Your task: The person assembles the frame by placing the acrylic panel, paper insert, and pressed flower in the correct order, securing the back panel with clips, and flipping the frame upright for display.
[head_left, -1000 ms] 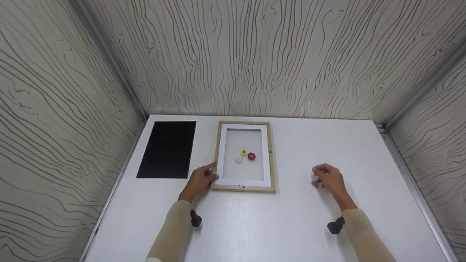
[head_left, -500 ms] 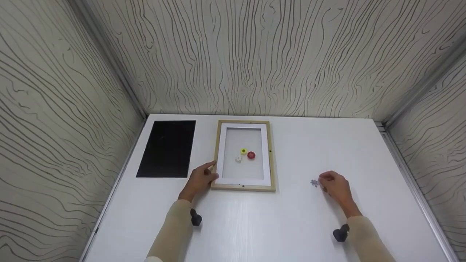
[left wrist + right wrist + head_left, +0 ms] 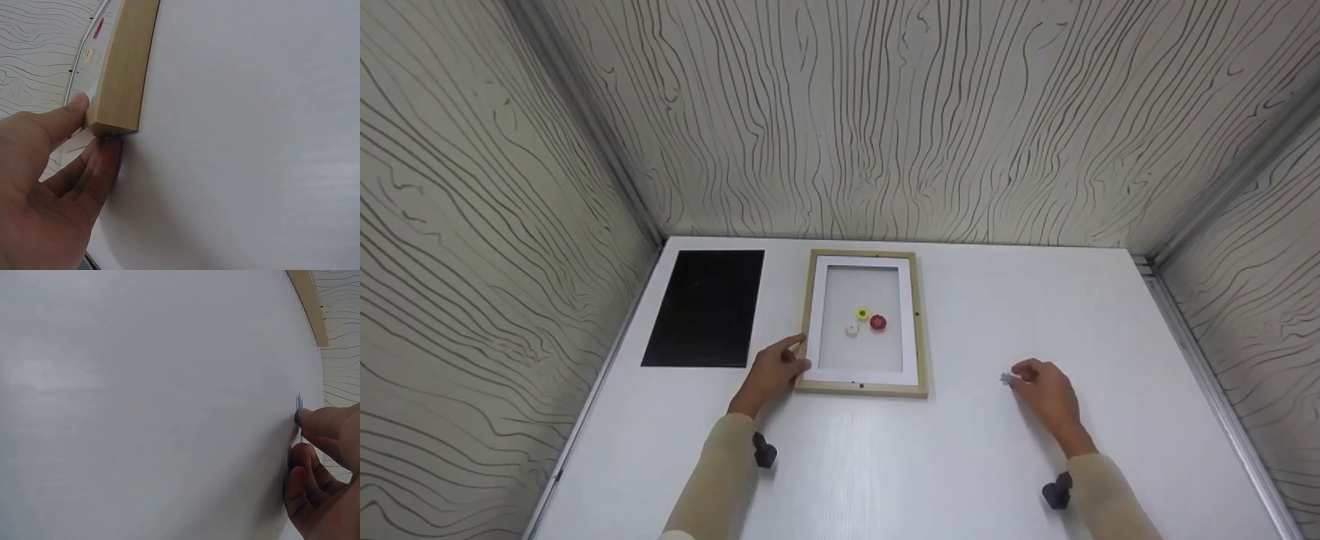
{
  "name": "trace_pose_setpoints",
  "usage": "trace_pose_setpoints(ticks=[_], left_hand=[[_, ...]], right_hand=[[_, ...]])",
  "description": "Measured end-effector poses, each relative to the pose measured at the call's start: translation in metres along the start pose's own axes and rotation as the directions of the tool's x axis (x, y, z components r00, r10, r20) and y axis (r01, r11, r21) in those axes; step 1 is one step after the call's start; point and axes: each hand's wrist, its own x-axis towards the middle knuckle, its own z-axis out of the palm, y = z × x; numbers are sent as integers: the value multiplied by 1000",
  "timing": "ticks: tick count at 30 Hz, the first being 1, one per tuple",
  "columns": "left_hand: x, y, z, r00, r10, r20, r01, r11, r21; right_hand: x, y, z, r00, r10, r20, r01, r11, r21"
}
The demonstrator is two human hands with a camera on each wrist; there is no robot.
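You are pinching the wooden picture frame [image 3: 920, 337] with your left hand [image 3: 769, 373], close to its lower-left corner, the thumb lying over the border and the other fingers bearing on the outer side. The frame is lying on the white desk [image 3: 982, 465], its long sides running away from you, and a white mat [image 3: 907, 322] is lining it on all four sides. Within the mat opening, three small pieces are sitting in a loose cluster: a yellow flower [image 3: 862, 313] farthest from you, a red flower [image 3: 878, 322] to its right, and a white piece [image 3: 851, 330] nearest the left side. Well to the right of the frame, your right hand [image 3: 1048, 394] is holding a small blue-violet piece with a spiky outline [image 3: 1006, 379] between thumb and forefinger; the right wrist view is showing it nearly edge-on, and whether it is touching the desk cannot be told. The remaining fingers of that hand are curling toward the palm. A black rectangular panel [image 3: 703, 307] is lying flat left of the frame, apart from it, beyond your left hand.
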Motion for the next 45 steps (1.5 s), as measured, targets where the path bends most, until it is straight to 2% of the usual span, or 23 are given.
trace_pose_setpoints(ticks=[10, 21, 36, 41, 45], left_hand=[[1, -3, 1, 1000, 19, 2, -19, 1000, -11], [1, -7, 1, 999, 37, 1, -37, 999, -8], [1, -7, 2, 999, 36, -6, -36, 999, -18], [1, -7, 1, 999, 37, 7, -37, 999, -27], [1, -5, 1, 1000, 20, 15, -19, 999, -37]], right_hand=[[-1, -2, 2, 1000, 10, -6, -10, 1000, -9], [-4, -1, 4, 999, -20, -27, 19, 999, -30], [-1, -1, 8, 999, -14, -50, 10, 997, -79], [0, 0, 7, 997, -36, -69, 31, 997, -72], [0, -1, 3, 997, -30, -73, 29, 999, -25]])
